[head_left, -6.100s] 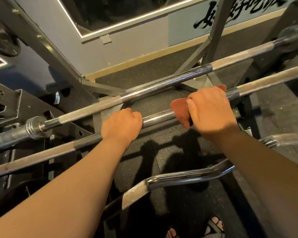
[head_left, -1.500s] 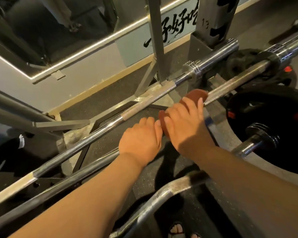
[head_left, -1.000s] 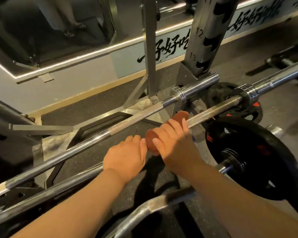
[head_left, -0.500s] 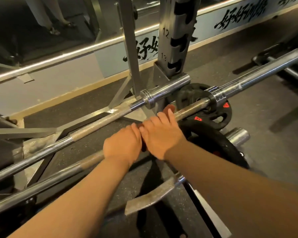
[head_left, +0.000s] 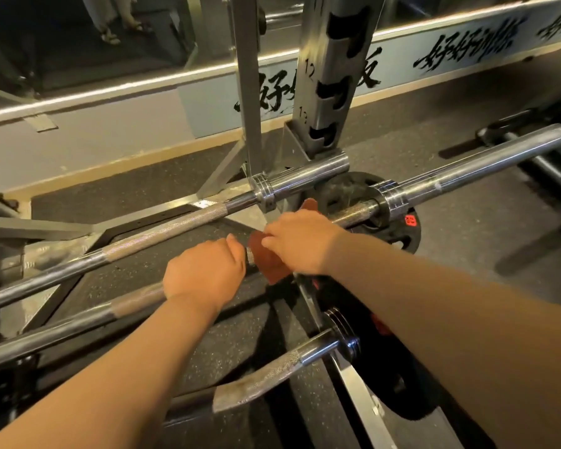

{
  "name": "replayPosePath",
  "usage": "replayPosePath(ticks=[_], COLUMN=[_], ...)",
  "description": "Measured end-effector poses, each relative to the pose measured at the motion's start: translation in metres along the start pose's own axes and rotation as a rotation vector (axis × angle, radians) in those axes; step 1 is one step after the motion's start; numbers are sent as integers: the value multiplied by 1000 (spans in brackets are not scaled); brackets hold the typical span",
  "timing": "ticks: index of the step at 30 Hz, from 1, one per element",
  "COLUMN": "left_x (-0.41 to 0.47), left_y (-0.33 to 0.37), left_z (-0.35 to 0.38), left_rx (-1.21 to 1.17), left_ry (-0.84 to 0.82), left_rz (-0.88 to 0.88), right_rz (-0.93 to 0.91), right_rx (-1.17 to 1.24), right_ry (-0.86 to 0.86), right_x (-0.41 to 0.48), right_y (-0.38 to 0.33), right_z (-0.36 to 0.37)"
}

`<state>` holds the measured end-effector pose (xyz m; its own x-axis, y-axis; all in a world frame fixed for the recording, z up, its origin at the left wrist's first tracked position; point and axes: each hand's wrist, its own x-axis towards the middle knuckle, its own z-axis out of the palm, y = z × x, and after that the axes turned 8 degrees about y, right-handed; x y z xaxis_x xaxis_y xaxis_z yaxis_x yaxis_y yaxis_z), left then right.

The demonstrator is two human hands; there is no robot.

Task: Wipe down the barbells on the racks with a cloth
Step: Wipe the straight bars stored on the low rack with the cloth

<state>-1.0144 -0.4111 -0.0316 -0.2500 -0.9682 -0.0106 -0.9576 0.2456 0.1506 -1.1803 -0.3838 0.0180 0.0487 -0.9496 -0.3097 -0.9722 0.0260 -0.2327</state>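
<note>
Two long steel barbells lie side by side across the rack. My left hand (head_left: 204, 270) grips the nearer barbell (head_left: 78, 322) on its knurled shaft. Just to its right, my right hand (head_left: 300, 241) holds a reddish-brown cloth (head_left: 268, 259) wrapped round the same bar, close to the collar (head_left: 387, 200) and sleeve. The far barbell (head_left: 162, 233) runs parallel behind, its sleeve ending by the rack upright. A curl bar (head_left: 272, 374) lies lower, in front of my arms.
A numbered steel rack upright (head_left: 332, 76) stands right behind the bars. Black weight plates (head_left: 399, 228) lean by the rack base on the rubber floor. A mirror wall with lettering (head_left: 463, 43) runs along the back. Another bar (head_left: 548, 173) lies on the floor at far right.
Both hands have slid right along the nearer barbell, from mid-shaft to near its collar. The cloth, nearly hidden a moment ago, shows more below my right hand now.
</note>
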Motion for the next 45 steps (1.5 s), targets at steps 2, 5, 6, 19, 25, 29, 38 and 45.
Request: replayPosePath(ticks=[2,5,6,19,25,29,38,45], left_x=[1,0,0,-2,0,0,-2,-2], left_y=[1,0,0,5,7,8,4,4], left_z=[-1,-2,-3,-5,-6,-6,-9,-11], left_rx=[8,14,14,35,48,54,18,9], left_ry=[-7,-16,-19,-46,-59,-65,-77,-113], left_rz=[-13,-14,-14,-81,-66,-69,-11,2], right_rz=[2,-5,-4,-80,22,-119,107,-53], right_rx=[121,172,177,124,203,389,154,372], right_ry=[27,73,82,278,378,208,60,-2], right_x=[-2,-3,-5,-27,-16,3,6,3], right_y=[27,70,83,118,98,28,59,9], right_z=[-7,-10,-11,-1,1,3,-16,5])
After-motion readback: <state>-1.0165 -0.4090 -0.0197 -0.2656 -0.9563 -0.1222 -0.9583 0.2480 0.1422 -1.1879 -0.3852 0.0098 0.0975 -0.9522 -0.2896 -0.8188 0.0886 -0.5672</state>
